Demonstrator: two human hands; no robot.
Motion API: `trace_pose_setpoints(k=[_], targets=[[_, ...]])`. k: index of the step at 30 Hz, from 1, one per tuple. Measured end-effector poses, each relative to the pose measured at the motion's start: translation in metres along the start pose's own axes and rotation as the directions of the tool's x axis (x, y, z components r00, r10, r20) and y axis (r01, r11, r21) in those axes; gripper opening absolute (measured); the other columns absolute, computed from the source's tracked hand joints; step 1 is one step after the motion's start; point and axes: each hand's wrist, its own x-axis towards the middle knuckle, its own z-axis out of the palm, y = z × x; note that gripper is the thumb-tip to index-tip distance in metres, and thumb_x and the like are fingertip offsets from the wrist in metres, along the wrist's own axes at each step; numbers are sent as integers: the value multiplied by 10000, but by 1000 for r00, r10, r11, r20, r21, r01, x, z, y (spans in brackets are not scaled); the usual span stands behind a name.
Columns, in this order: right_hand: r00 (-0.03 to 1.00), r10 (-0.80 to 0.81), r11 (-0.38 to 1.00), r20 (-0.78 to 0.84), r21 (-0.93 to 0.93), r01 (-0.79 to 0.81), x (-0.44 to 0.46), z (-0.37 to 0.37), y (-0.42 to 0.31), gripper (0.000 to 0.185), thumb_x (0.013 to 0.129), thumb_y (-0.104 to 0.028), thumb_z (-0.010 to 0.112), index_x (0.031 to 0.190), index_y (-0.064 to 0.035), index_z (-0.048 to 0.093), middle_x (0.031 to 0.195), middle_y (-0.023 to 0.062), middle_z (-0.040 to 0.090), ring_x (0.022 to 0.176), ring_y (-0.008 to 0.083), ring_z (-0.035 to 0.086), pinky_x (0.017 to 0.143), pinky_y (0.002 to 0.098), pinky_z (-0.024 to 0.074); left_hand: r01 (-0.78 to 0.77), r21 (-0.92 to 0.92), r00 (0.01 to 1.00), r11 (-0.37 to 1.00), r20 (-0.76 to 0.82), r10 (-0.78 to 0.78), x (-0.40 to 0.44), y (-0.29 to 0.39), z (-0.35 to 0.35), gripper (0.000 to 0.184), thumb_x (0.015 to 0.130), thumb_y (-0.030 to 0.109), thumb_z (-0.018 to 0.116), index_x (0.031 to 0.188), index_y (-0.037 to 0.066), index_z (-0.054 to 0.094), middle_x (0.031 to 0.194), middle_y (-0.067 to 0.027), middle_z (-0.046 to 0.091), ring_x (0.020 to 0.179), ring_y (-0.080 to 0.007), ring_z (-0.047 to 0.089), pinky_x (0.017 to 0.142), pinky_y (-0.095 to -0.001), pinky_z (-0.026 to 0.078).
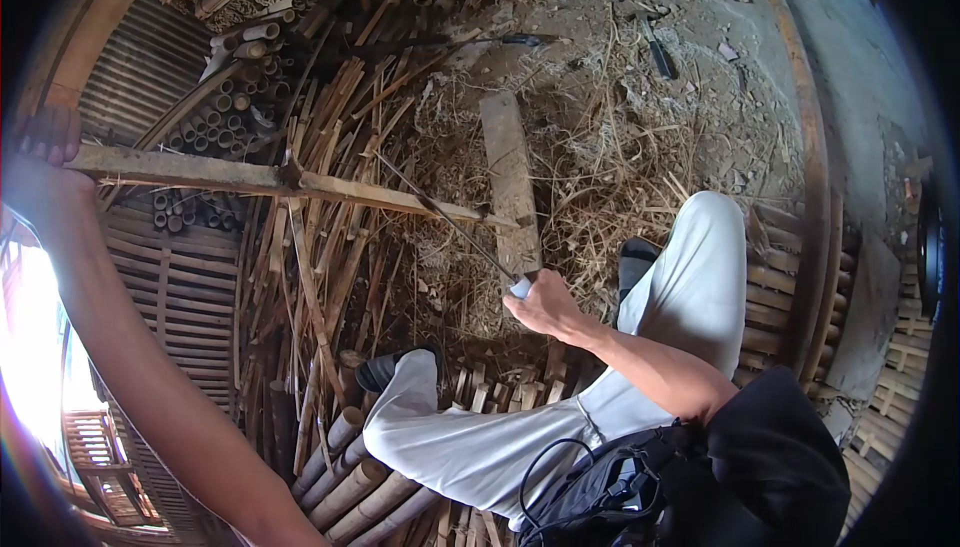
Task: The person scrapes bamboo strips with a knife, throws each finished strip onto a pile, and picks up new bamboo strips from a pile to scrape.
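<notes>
At the far left, my left hand is closed around one end of a long split bamboo pole. The pole runs across to the right, and its other end lies on a flat wooden board on the ground. My right hand grips the pale handle of a long, thin-bladed knife. Its dark blade slants up and left from my fist and crosses the pole a little left of the board. Whether the edge is cutting into the bamboo I cannot tell.
Long bamboo strips lie heaped left of the board. Shavings cover the ground. Cut bamboo tubes are stacked at upper left, thicker poles below. A dark-handled tool lies at upper right. My legs are spread around the work.
</notes>
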Motion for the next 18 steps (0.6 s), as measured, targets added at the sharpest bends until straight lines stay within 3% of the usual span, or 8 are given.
trace_pose_setpoints(k=[4, 5, 9, 10, 12, 14, 17, 18], targets=[[948, 314, 929, 50, 191, -317, -17, -6, 3, 214, 849, -137, 529, 737, 23, 617, 527, 123, 581, 466, 216, 585, 369, 347, 441, 2, 5, 1000, 1000, 5, -2, 2, 0, 2, 107, 735, 63, 514, 675, 53, 426, 614, -53, 372, 507, -142, 354, 481, -247, 301], [810, 504, 799, 301, 196, -569, -19, -5, 21, 206, 851, -145, 531, 783, 23, 628, 558, 134, 598, 455, 208, 594, 336, 311, 431, 1, 2, 1000, 1000, 5, -1, 3, 1, 2, 106, 737, 63, 514, 677, 53, 427, 615, -53, 372, 508, -142, 355, 481, -247, 301], [972, 170, 979, 162, 83, -185, -5, -38, -18, 222, 845, -115, 511, 922, 61, 624, 587, 147, 606, 389, 178, 555, 311, 296, 462, -1, 5, 1000, 1000, 10, 1, 2, 2, 0, 103, 743, 65, 512, 683, 52, 429, 617, -52, 372, 510, -143, 358, 483, -249, 304], [931, 264, 934, 251, 175, -312, 11, -40, -24, 250, 852, -113, 505, 972, 65, 632, 574, 138, 600, 403, 174, 569, 322, 298, 488, -2, 10, 1000, 1000, 12, 2, 2, 2, -1, 103, 745, 65, 512, 685, 52, 430, 617, -52, 373, 511, -143, 359, 483, -249, 305], [992, -15, 994, 127, 106, 1, 46, -58, -66, 275, 865, -140, 515, 1025, 42, 644, 525, 73, 560, 331, 110, 444, 259, 262, 369, -5, 23, 1000, 1000, 25, 4, 2, 1, 0, 102, 749, 65, 511, 688, 52, 431, 618, -52, 373, 512, -144, 361, 484, -250, 306], [978, -207, 948, -20, 242, 205, 75, -92, -125, 180, 855, -139, 548, 808, -10, 664, 461, 33, 508, 332, 87, 390, 274, 265, 294, -4, 34, 999, 999, 38, 3, -3, 0, 4, 100, 752, 66, 510, 691, 51, 432, 619, -52, 373, 513, -144, 362, 485, -251, 307], [984, -60, 850, -170, 508, 140, 89, -147, -211, 224, 795, -134, 585, 619, 4, 576, 473, 59, 512, 373, 124, 446, 334, 290, 336, 1, 47, 999, 999, 42, -3, -6, 2, 9, 99, 757, 67, 509, 696, 51, 433, 620, -51, 374, 515, -145, 365, 487, -252, 309], [990, -26, 814, -137, 572, 101, 89, -156, -222, 190, 841, -162, 648, 747, -9, 584, 562, 34, 547, 399, 100, 481, 342, 250, 425, 4, 47, 999, 999, 38, -6, -7, 3, 9, 98, 759, 67, 509, 698, 50, 434, 621, -51, 374, 516, -145, 366, 487, -252, 310]])
